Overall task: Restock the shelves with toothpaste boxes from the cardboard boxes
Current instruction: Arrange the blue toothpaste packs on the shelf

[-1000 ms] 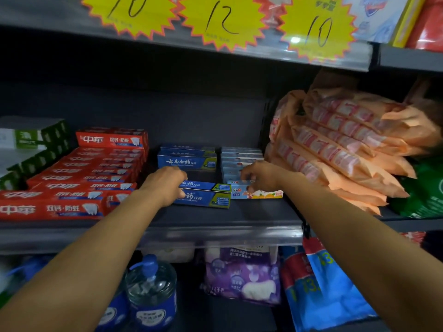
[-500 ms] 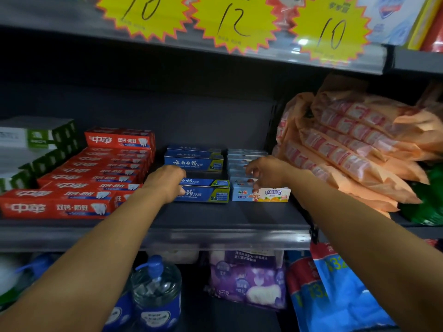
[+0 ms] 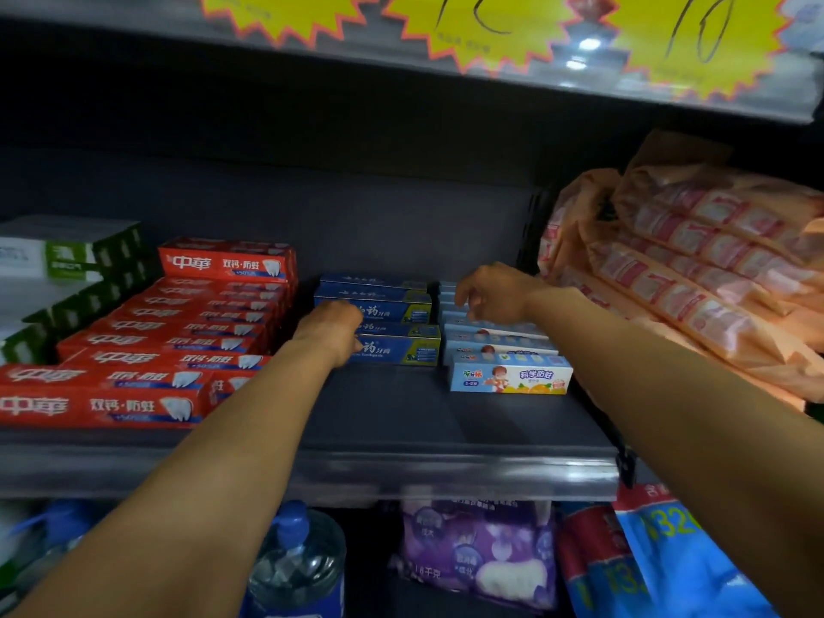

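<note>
Dark blue toothpaste boxes (image 3: 398,351) lie stacked in the middle of the grey shelf (image 3: 401,421). My left hand (image 3: 331,328) is curled round the left end of the front blue boxes, covering part of their print. To the right runs a row of light blue children's toothpaste boxes (image 3: 512,377), the front one showing a cartoon child. My right hand (image 3: 489,297) hovers over the rear boxes of that row, fingers loosely bent downward and holding nothing. No cardboard box is in view.
Red toothpaste boxes (image 3: 133,394) fill the shelf's left part, with green-and-white boxes (image 3: 67,256) beyond them. Orange packs (image 3: 691,269) are piled at the right. Yellow price stars (image 3: 490,20) hang above. Below are a water bottle (image 3: 294,568), a purple pack (image 3: 481,555) and blue bags (image 3: 669,564).
The front blue box, askew before, now sits square with its stack. My right hand has left the front children's box and moved back and up. The view has come closer.
</note>
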Demonstrator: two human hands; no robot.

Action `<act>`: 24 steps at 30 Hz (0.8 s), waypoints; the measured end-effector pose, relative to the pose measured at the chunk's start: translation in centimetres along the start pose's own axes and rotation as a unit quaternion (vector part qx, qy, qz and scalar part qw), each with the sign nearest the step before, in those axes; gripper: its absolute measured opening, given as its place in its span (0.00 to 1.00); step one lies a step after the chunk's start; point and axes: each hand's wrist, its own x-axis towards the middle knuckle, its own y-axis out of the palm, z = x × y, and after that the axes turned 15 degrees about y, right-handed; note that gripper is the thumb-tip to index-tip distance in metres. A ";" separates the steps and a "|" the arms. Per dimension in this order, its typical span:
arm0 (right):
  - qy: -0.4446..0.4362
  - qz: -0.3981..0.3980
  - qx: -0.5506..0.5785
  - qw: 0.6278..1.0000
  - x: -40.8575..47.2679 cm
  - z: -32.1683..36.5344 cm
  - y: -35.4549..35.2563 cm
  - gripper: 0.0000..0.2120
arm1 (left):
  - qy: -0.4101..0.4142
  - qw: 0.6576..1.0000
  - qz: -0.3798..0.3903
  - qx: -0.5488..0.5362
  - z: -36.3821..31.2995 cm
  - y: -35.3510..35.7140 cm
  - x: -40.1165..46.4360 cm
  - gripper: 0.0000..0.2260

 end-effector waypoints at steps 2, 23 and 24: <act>-0.004 0.001 0.003 1.000 0.8 0.2 0.2 0.14 | 0.001 1.000 -0.009 0.001 0.4 0.3 0.9 0.19; 0.002 -0.001 0.017 1.000 5.5 0.6 2.3 0.10 | 0.049 0.992 -0.112 0.013 2.8 3.0 5.0 0.17; 0.003 0.000 0.017 1.000 5.5 0.7 2.4 0.10 | 0.050 0.992 -0.111 0.013 2.8 3.0 5.0 0.18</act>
